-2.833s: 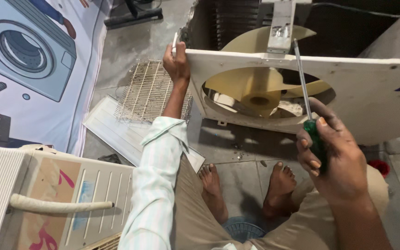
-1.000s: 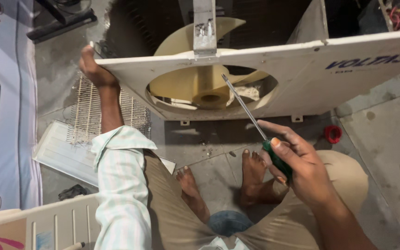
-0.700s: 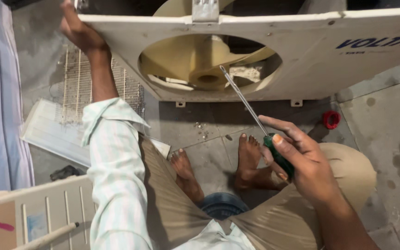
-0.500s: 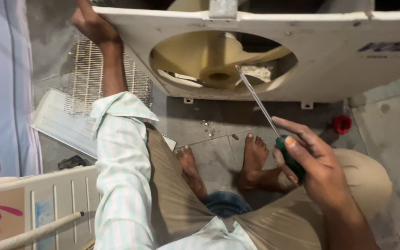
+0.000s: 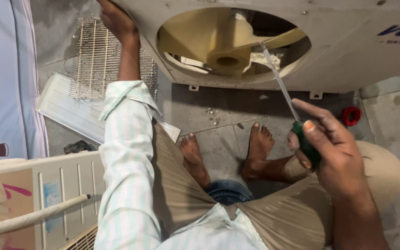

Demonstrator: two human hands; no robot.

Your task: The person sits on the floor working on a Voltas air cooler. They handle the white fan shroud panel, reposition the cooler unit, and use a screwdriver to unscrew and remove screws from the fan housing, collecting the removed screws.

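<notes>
Squatting barefoot on the floor, you face a cream metal casing with a round opening where a pale yellow fan sits. Your right hand has its grip pressed around the green handle of a screwdriver, thumb along the top and fingers wrapped beneath. The long metal shaft slants up and left from the handle, and its tip lies at the right side of the opening, just beside the fan hub; whether it touches anything there cannot be told.

Your left hand reaches up in a striped sleeve to the casing's upper left edge, its grip resting against the metal there; how far the fingers curl behind the edge is hidden.

On the floor to the left of the casing lies a wire grille, partly over a flat white panel. A small red cap sits on the floor near the casing's lower right corner. A few small bits lie scattered on the floor just ahead of your toes.
</notes>
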